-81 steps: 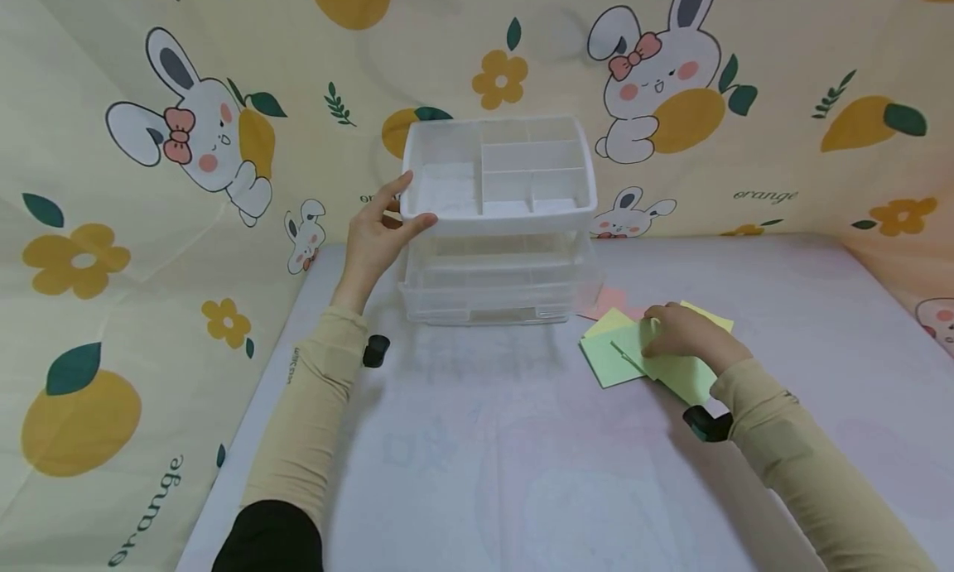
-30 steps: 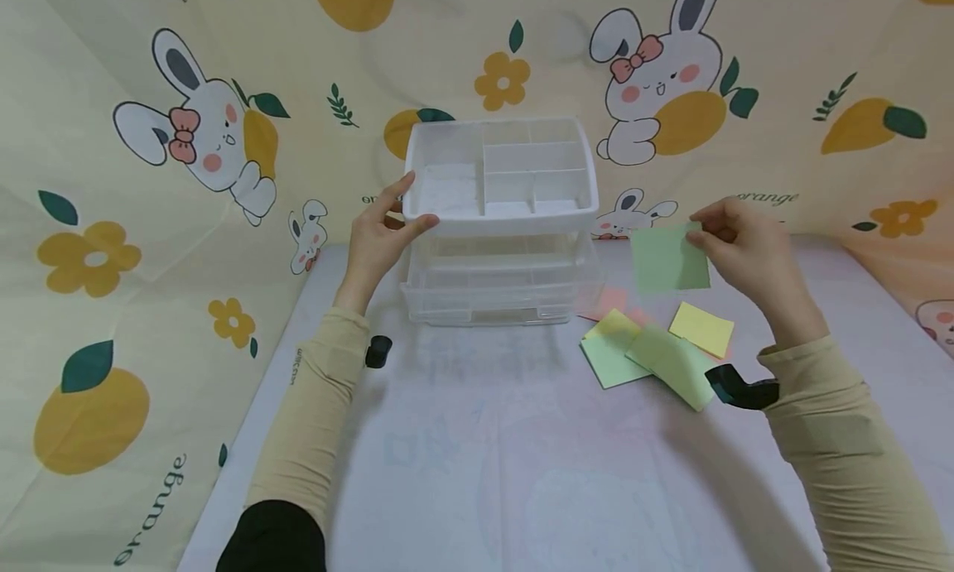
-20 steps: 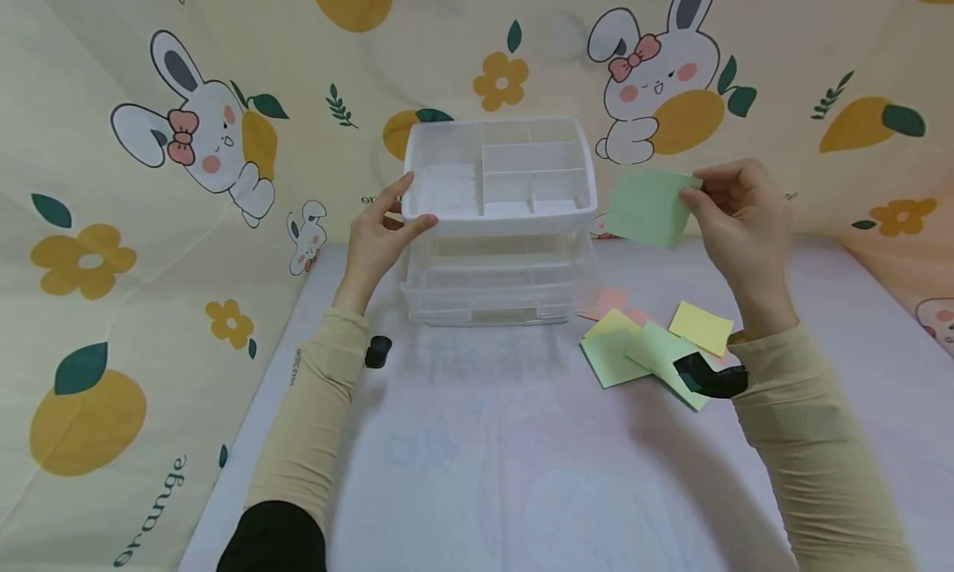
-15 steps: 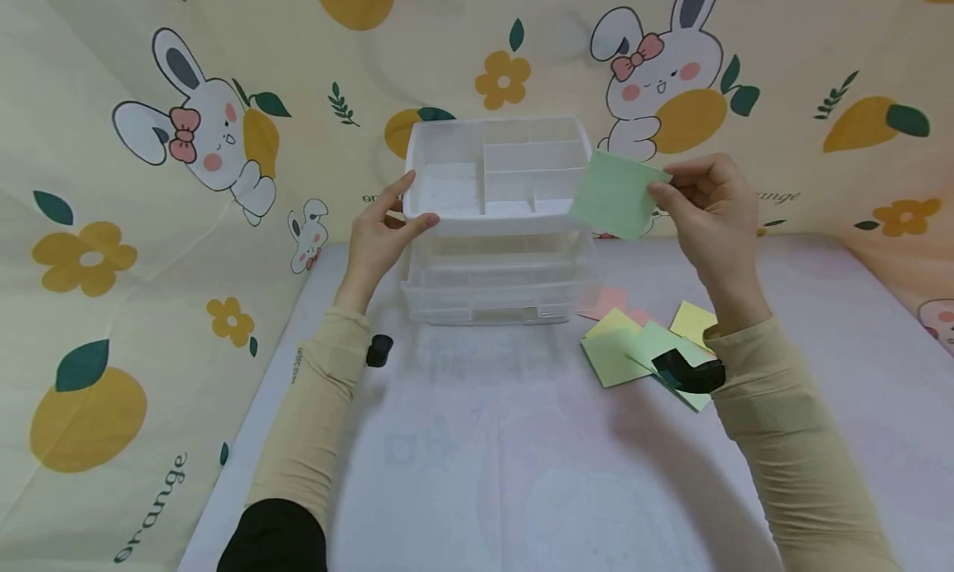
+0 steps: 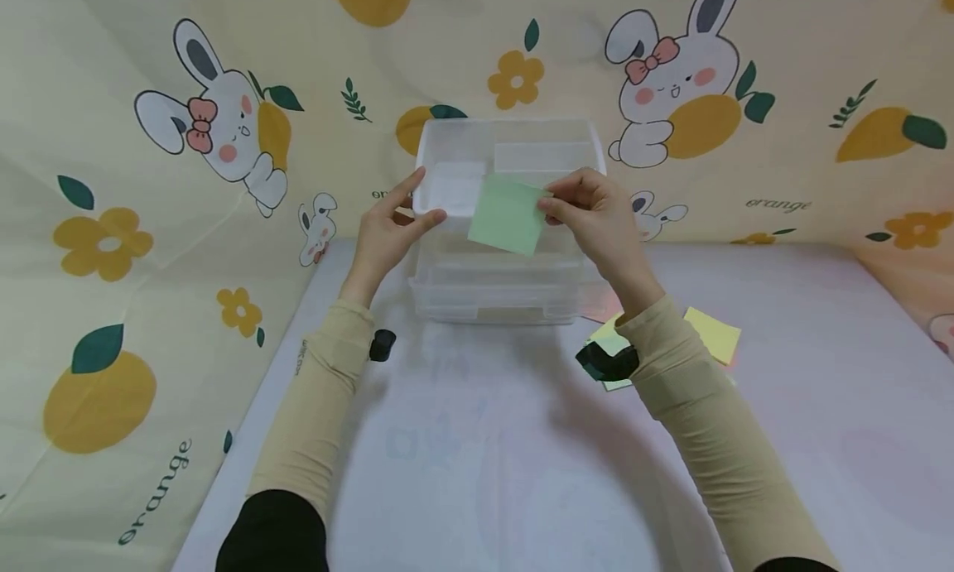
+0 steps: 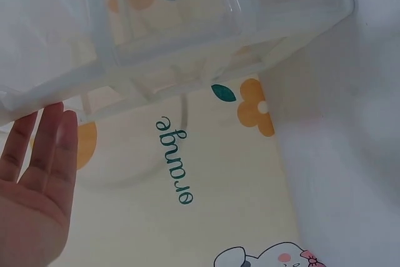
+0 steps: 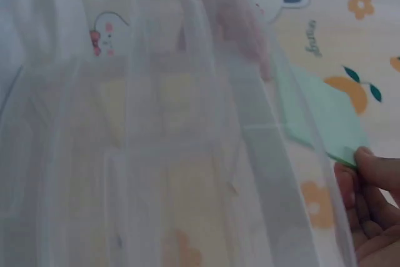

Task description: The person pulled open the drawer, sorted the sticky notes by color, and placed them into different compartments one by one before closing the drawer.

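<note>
A clear plastic drawer organizer point(image 5: 495, 303) with a white divided top tray point(image 5: 450, 193) stands at the back of the table. My left hand point(image 5: 383, 245) grips the tray's left front corner, thumb in front and index finger at the side. In the left wrist view several fingers point(image 6: 65, 148) reach straight up to its edge. My right hand point(image 5: 599, 228) pinches a green sticky-note pad point(image 5: 507, 214) by its right corner, thumb against fingers. The pad is held up in front of the tray, hiding part of the compartments. Beside the organizer it shows in the right wrist view too.
To the right of the organizer lie more sticky notes: a yellow pad point(image 5: 713, 334), green ones point(image 5: 617, 385) partly behind my right sleeve, and a pink one point(image 5: 599, 301). A rabbit-print curtain point(image 5: 298, 26) closes off the back and sides of the table.
My right hand picked the green sticky-note pad from the pile, raised it, and carried it left to the front of the tray. The left hand has stayed on the tray corner.
</note>
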A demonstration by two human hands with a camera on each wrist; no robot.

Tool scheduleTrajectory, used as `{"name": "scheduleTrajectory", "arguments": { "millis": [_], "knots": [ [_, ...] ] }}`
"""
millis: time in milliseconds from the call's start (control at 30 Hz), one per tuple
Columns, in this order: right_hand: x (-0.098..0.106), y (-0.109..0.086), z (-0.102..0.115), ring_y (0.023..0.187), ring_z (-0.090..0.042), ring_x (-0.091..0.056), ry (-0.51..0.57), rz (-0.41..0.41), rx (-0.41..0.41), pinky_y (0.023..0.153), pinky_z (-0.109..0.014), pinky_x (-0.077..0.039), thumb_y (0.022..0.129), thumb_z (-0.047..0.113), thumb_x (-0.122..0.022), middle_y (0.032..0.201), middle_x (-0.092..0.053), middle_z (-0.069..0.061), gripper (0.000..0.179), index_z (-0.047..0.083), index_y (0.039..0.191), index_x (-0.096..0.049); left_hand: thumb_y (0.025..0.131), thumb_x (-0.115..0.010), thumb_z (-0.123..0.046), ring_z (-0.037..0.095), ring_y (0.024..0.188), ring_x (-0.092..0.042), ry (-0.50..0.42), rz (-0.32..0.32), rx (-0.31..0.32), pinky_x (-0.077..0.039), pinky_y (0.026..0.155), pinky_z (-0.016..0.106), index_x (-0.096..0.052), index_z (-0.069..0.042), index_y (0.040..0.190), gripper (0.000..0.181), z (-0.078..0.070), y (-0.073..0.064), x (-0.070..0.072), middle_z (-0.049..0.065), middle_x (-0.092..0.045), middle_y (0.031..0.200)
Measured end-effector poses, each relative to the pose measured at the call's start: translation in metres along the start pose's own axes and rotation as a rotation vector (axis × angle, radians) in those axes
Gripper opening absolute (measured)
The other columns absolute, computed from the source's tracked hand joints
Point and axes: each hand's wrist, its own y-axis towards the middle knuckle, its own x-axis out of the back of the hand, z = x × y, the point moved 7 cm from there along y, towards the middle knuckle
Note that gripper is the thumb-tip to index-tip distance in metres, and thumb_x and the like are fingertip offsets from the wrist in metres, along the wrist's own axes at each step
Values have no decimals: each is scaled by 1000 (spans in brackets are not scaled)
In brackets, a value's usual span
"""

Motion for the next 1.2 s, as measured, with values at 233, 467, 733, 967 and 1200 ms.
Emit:
{"name": "scheduleTrajectory", "arguments": {
  "millis": [233,467,733,967,1200],
  "knots": [
    [-34,2,-12,73,-10,-63,-205,170,-74,74,-29,-55,86,13,-67,85,-65,1,17,9,101,-61,77,-68,-53,21,81,-53,7,15,4,-47,72,27,-37,-52,134,65,0,0,-1,5,-53,109],
    [-50,3,-23,80,-18,-66,-300,274,-161,78,-32,-56,88,12,-64,87,-64,-7,17,8,104,-60,77,-66,-53,22,81,-53,23,0,-30,-48,74,28,-38,-48,136,65,-2,1,-1,7,-55,106],
    [-59,1,-34,79,-14,-66,-372,380,-233,75,-29,-56,89,11,-63,95,-68,-9,15,10,103,-63,80,-62,-55,20,86,-56,37,-1,-48,-49,73,27,-38,-45,138,64,-4,0,-2,9,-58,105],
    [-72,-2,-39,74,-14,-66,-368,453,-307,72,-27,-56,89,9,-61,98,-67,-13,18,5,106,-61,78,-62,-58,19,83,-54,36,-9,-23,-49,73,25,-37,-49,137,64,-1,-1,-4,9,-58,108],
    [-75,-5,-36,72,-14,-65,-360,445,-318,69,-26,-56,90,8,-60,96,-67,-14,18,2,107,-61,78,-63,-54,19,80,-55,12,-10,-10,-53,67,22,-36,-48,137,65,-3,-1,-4,10,-59,108]
  ]
}}
